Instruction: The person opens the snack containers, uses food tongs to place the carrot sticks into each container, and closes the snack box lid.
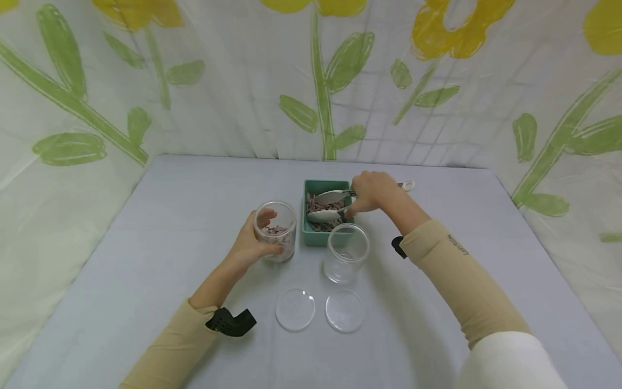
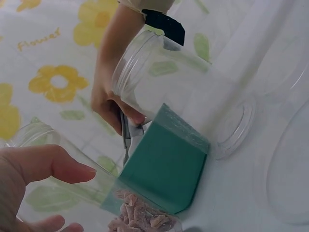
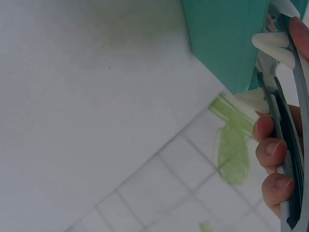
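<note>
My left hand [image 1: 250,243] grips a clear jar [image 1: 286,248] from its left side, thumb across the near wall. Pinkish-brown shredded pieces [image 2: 140,215] lie in the bottom of this jar. Over the green box [image 1: 316,238], my right hand [image 1: 373,191] holds a pair of tongs [image 3: 289,159] by the handles, fingers curled round them. The tongs' two pale heads are spread apart inside the box, among more of the shredded pieces [image 1: 318,205]. A second clear jar [image 1: 342,268] stands upright just in front of the box and looks empty.
Two round clear lids [image 1: 295,310] lie side by side on the table [image 1: 204,205], nearest the person. A flower-patterned curtain [image 1: 233,108] hangs behind the table and along both sides.
</note>
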### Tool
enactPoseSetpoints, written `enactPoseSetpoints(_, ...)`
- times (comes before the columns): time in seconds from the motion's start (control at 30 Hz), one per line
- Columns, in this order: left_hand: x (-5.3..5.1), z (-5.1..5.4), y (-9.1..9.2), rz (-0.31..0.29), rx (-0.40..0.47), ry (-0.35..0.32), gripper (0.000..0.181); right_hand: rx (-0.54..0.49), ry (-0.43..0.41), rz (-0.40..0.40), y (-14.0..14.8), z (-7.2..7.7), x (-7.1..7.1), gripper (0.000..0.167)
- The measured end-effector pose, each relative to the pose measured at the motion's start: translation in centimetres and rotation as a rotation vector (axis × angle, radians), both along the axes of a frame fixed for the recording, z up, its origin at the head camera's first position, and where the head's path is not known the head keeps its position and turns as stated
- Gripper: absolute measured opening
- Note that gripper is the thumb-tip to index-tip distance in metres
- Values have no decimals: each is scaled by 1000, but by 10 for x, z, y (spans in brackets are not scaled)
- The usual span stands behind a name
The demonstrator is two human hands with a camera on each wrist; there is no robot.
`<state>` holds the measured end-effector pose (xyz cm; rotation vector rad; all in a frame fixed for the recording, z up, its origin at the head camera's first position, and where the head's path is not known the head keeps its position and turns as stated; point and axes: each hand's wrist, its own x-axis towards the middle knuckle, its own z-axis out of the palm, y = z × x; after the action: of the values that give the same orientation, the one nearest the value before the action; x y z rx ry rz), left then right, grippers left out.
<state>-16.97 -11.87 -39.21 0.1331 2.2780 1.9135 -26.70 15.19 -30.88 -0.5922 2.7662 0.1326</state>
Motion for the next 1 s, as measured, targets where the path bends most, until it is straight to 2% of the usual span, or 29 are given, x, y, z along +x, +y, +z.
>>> enactPoseSetpoints(0.33,1,1,6,3,-15,-17,76,-78,80,32,8,-5,10,38)
enactPoseSetpoints(0.67,1,2,7,27,-19,-43,74,-105,92,36,16,-4,14,52)
enactPoseSetpoints(0.87,0,3,6,22,-31,-42,75,-103,67,8,29,5,20,56)
enactPoseSetpoints(1.0,0,5,5,12,-45,-27,79,-158,80,-11,45,15,22,63)
